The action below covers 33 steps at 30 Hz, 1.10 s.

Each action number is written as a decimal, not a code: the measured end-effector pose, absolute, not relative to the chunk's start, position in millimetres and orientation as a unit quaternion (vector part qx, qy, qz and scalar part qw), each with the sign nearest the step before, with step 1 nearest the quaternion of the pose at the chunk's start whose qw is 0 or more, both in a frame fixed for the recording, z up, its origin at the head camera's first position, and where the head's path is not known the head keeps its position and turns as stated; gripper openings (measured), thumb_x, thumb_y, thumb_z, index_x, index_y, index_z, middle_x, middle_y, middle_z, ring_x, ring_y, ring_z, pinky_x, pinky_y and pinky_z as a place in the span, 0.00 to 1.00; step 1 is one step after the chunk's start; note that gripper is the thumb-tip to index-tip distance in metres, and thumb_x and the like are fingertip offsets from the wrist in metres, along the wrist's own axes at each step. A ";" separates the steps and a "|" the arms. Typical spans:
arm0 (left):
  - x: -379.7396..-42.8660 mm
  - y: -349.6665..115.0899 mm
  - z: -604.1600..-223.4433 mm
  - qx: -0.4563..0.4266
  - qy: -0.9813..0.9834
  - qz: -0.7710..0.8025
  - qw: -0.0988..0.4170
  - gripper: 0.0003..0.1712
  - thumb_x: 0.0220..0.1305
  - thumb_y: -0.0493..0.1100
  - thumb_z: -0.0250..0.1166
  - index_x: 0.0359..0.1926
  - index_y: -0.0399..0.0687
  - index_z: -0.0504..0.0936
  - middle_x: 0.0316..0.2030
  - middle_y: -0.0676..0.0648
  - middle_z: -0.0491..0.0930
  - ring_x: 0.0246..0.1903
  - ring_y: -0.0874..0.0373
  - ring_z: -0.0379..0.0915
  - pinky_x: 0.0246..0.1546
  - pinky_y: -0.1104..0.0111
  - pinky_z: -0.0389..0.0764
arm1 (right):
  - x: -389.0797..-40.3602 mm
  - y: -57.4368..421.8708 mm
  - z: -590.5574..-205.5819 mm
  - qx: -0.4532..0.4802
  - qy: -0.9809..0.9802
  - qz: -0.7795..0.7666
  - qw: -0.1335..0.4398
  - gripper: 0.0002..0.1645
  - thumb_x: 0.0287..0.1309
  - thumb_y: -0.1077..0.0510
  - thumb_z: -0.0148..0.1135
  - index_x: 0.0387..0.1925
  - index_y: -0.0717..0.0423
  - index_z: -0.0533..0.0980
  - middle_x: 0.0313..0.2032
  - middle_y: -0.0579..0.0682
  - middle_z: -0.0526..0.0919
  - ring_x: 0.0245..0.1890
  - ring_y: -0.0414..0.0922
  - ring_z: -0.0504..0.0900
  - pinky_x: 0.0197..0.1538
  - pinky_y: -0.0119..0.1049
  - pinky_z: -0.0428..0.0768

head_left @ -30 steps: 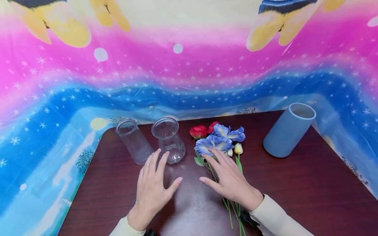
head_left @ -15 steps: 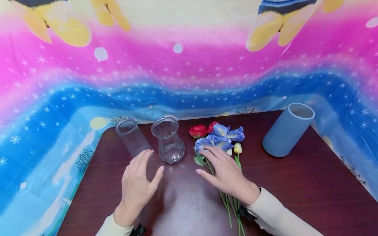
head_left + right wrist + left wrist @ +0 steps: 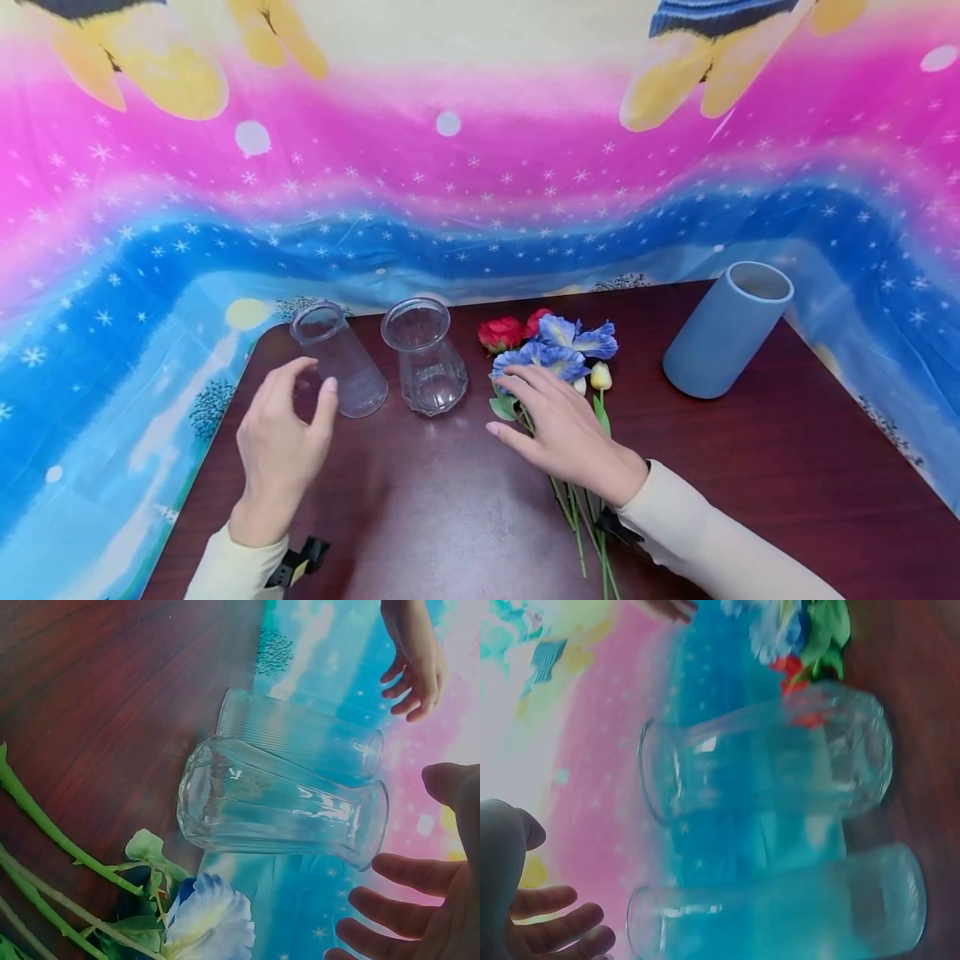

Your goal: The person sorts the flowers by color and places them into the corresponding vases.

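Note:
My left hand point(image 3: 281, 446) hovers at the near left of a straight clear glass vase point(image 3: 347, 371), its fingers bent loosely with nothing between them. In the left wrist view, a gap parts those fingers point(image 3: 562, 926) from the vase's rim. Just right of it stands a flared clear glass vase point(image 3: 433, 367). Over the flower stems my right hand point(image 3: 573, 437) is held with fingers spread and nothing gripped. Beneath and beyond it lie artificial flowers: blue irises point(image 3: 573, 337), red roses point(image 3: 500, 334) and a pale yellow tulip point(image 3: 601, 376). Part of the stems is hidden by that hand.
A blue-grey cylindrical vase point(image 3: 712, 350) stands at the right on the dark wooden table point(image 3: 810, 467). Behind the table hangs a patterned pink and blue cloth point(image 3: 450, 192), which also wraps both sides.
My left hand has moved left, from in front of the two glass vases to beside the straight one. My right hand has shifted slightly left over the flowers.

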State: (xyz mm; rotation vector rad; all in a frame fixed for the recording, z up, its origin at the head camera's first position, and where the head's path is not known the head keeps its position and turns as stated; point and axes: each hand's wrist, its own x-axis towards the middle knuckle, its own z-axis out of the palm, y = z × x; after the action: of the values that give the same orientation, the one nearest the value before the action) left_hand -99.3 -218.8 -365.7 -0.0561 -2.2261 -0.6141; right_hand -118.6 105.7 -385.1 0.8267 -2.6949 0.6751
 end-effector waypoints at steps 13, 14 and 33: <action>-148.4 -267.5 -341.9 0.102 -0.900 -0.278 0.319 0.22 0.70 0.54 0.58 0.56 0.46 0.75 0.38 0.45 0.84 0.26 0.62 0.70 0.27 0.64 0.66 | -126.7 99.9 -388.7 0.287 -0.925 0.227 0.102 0.34 0.64 0.35 0.62 0.64 0.48 0.76 0.64 0.49 0.79 0.67 0.48 0.75 0.71 0.53 0.71; -151.9 -271.1 -340.0 0.112 -0.905 -0.282 0.298 0.22 0.71 0.56 0.56 0.56 0.47 0.75 0.39 0.45 0.83 0.26 0.63 0.69 0.27 0.64 0.66 | -126.9 99.5 -388.6 0.286 -0.926 0.226 0.101 0.33 0.64 0.35 0.62 0.64 0.48 0.76 0.64 0.49 0.79 0.67 0.48 0.75 0.71 0.53 0.71; -199.0 -298.5 -325.6 0.037 -0.914 -0.398 0.066 0.20 0.76 0.52 0.50 0.48 0.38 0.74 0.21 0.62 0.77 0.18 0.68 0.69 0.20 0.66 0.69 | -128.3 107.5 -397.2 0.271 -0.932 0.217 0.104 0.34 0.63 0.36 0.64 0.63 0.49 0.77 0.63 0.50 0.80 0.65 0.50 0.77 0.64 0.54 0.77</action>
State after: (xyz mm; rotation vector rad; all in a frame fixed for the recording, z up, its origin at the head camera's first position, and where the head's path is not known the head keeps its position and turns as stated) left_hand -199.0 -298.5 -325.6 0.1106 -2.7563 -1.2012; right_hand -128.3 107.5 -397.2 0.8004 -2.7478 0.6405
